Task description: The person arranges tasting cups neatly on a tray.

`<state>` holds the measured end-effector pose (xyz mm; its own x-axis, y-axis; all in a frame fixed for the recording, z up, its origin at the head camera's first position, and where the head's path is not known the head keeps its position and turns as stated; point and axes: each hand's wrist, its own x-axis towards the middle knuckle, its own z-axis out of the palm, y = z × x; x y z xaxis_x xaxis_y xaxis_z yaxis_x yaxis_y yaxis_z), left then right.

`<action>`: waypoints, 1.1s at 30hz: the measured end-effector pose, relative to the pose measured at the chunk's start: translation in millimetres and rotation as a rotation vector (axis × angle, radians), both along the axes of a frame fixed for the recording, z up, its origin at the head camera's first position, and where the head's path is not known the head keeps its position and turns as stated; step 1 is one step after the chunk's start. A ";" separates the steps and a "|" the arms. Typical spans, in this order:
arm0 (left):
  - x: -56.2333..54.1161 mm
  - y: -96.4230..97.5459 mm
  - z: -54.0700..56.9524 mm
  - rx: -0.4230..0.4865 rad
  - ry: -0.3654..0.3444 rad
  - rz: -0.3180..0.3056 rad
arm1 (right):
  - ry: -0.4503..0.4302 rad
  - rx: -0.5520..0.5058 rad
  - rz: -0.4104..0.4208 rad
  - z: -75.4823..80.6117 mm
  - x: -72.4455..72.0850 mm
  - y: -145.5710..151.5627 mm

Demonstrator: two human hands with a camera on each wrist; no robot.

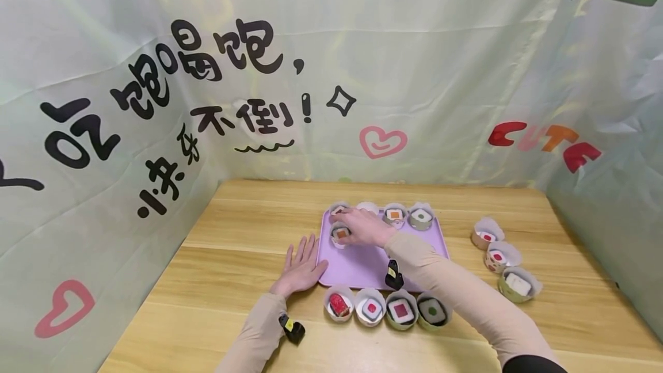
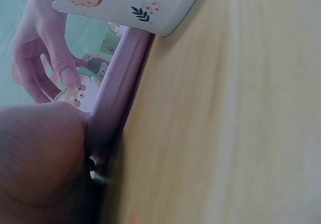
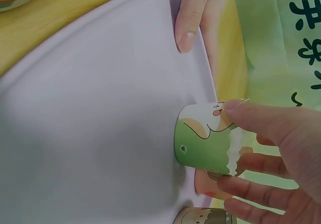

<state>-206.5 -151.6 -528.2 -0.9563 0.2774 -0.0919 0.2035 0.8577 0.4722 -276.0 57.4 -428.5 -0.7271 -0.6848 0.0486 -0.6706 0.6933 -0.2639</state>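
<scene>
My right hand (image 1: pixel 364 226) pinches a green-and-white paper cup (image 3: pixel 205 138) at the left of the lilac tray (image 1: pixel 362 269), thumb on one side and fingertips on the other. In the head view this cup holds a white, orange-centred piece like sushi (image 1: pixel 340 234). Just behind it stands another paper cup (image 1: pixel 339 209), partly covered by my hand. My left hand (image 1: pixel 299 269) lies with its fingers spread on the table at the tray's left edge, its thumb (image 3: pixel 186 39) at the rim.
More filled cups stand along the tray's back, including an orange-centred one (image 1: pixel 395 214) and a green-centred one (image 1: pixel 420 216). Several cups line the tray's front, one with a red piece (image 1: pixel 339 304). Three cups (image 1: pixel 498 257) stand at the right. Printed cloth walls (image 1: pixel 331 160) enclose the table (image 1: pixel 233 235).
</scene>
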 end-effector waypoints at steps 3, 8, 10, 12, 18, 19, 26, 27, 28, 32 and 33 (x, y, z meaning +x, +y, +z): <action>0.5 0.1 0.4 0.003 -0.006 0.001 | 0.000 -0.012 -0.012 -1.5 -0.2 -1.3; 0.9 0.2 0.8 0.000 -0.006 0.003 | 0.005 -0.024 -0.033 -1.7 0.2 -3.8; 0.9 0.4 0.7 -0.001 -0.004 0.004 | 0.006 -0.023 -0.041 -1.7 0.4 -4.3; 0.9 0.6 0.4 -0.002 -0.003 0.004 | 0.006 -0.023 -0.046 -1.9 0.5 -4.6; 0.8 1.2 0.7 -0.001 -0.006 0.003 | 0.014 -0.022 -0.059 -2.0 1.1 -4.4; 0.7 1.2 0.9 0.001 -0.005 0.003 | 0.015 -0.023 -0.060 -1.7 1.4 -4.4; 0.0 1.5 2.1 0.000 -0.009 0.000 | 0.023 -0.028 -0.074 -1.8 2.2 -4.5; 0.1 1.5 2.1 0.000 -0.009 -0.001 | 0.024 -0.028 -0.076 -1.8 2.2 -4.6; 0.1 1.6 2.1 0.000 -0.010 -0.002 | 0.025 -0.028 -0.078 -1.9 2.1 -4.7; 0.0 1.5 1.5 0.006 -0.010 -0.001 | 0.030 -0.033 -0.079 -1.7 2.1 -5.3; 0.0 1.4 1.5 0.009 -0.009 0.000 | 0.032 -0.035 -0.077 -1.5 2.3 -5.3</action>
<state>-206.5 -150.2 -526.7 -0.9554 0.2786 -0.0976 0.1997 0.8534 0.4815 -273.7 52.0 -430.0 -0.7755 -0.6241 0.0956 -0.6238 0.7340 -0.2685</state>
